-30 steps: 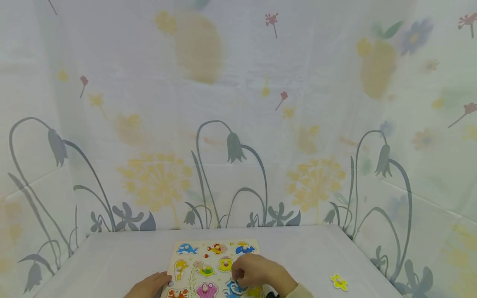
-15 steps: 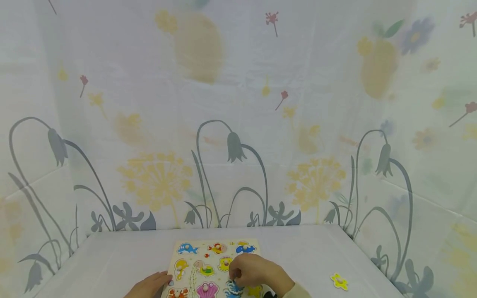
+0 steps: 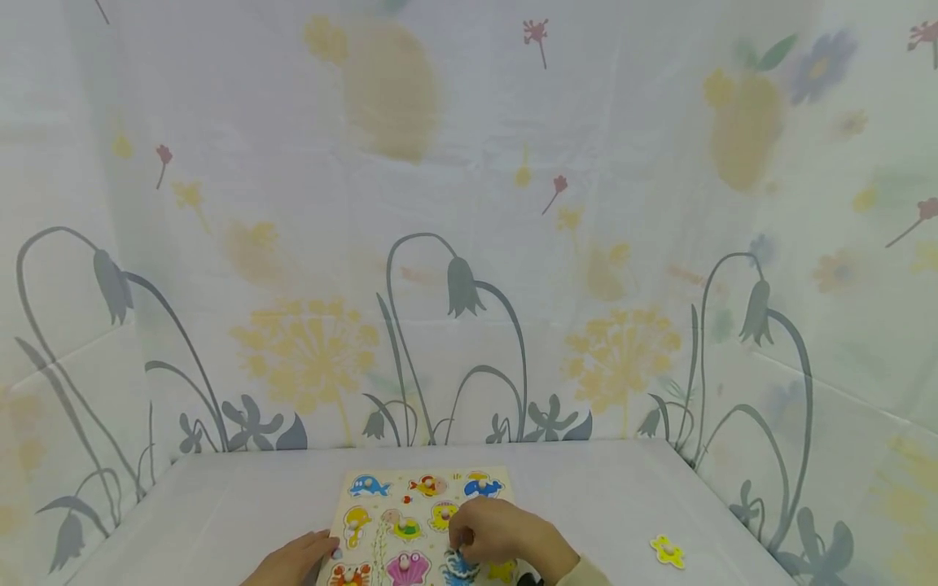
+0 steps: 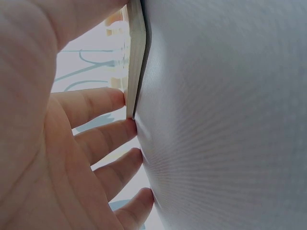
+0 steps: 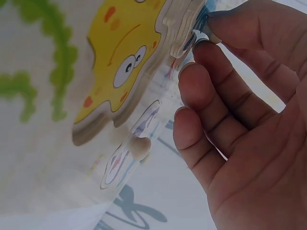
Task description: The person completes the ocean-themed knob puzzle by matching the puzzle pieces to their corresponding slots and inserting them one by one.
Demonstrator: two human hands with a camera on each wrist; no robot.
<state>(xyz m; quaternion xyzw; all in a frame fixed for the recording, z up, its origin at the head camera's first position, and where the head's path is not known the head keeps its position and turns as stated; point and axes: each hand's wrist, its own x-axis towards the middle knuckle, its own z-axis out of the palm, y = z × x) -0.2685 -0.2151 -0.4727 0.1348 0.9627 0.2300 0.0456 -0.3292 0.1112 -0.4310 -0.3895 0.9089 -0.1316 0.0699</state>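
Observation:
A light wooden peg puzzle board [image 3: 399, 477] with sea-animal pictures lies on the white table. My right hand [image 3: 493, 533] is over its lower right part, thumb and fingertips pinching a blue puzzle piece [image 3: 460, 570] at its place on the board. That hand hides part of the piece, and its kind cannot be made out. Beside it, a yellow starfish recess [image 5: 127, 48] shows its printed face in the right wrist view. At the board's left edge rests my left hand [image 3: 295, 557]. Its fingers [image 4: 103, 141] are spread, and some tips touch the edge in the left wrist view.
A loose yellow starfish piece [image 3: 667, 552] with a knob lies on the table [image 3: 586, 488] to the right. Whale, fish, octopus, turtle, crab and shell [image 3: 407, 568] pieces sit in the board. A flower-printed curtain [image 3: 469, 203] stands behind the table.
My right hand has shifted slightly left, still pinching the blue piece, whose pale edge shows less than before. The left hand stays at the board's edge.

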